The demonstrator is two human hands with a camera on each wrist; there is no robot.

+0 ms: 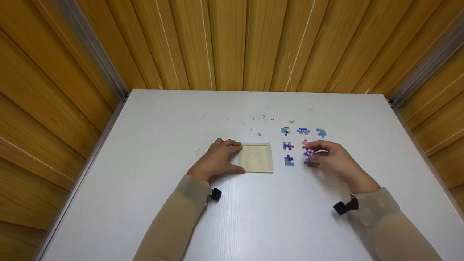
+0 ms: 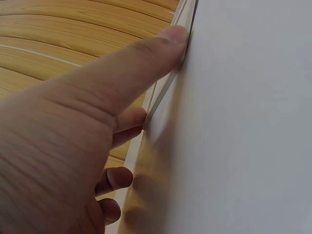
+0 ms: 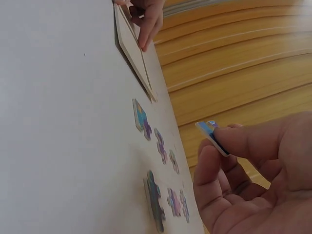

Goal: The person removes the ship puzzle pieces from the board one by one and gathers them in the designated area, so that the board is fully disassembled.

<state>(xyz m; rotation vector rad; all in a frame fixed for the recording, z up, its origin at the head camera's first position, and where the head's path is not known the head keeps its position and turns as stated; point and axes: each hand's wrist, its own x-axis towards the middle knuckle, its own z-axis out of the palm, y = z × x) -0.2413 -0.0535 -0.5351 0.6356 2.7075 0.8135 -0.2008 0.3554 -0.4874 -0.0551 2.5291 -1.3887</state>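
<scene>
My left hand [image 1: 220,158] holds a square wooden puzzle tray [image 1: 270,159] by its left side, the thumb at the near corner and the fingers at the far one. The tray's pale recessed floor shows bare in the head view. Between thumb and fingertips, my right hand [image 1: 335,161] pinches a blue and purple puzzle piece [image 3: 212,136], raised above the table. Below that hand lies a dark-toned puzzle piece [image 1: 311,164], partly covered in the head view. A pink puzzle piece [image 1: 305,143] sits just beyond the right fingertips.
Several more loose pieces lie right of the tray, among them a blue-orange piece [image 1: 289,160], a purple piece [image 1: 288,145] and a blue corner piece [image 1: 321,132]. Small dark marks dot the white table [image 1: 163,119]. Yellow wooden panels [image 1: 228,43] stand behind it.
</scene>
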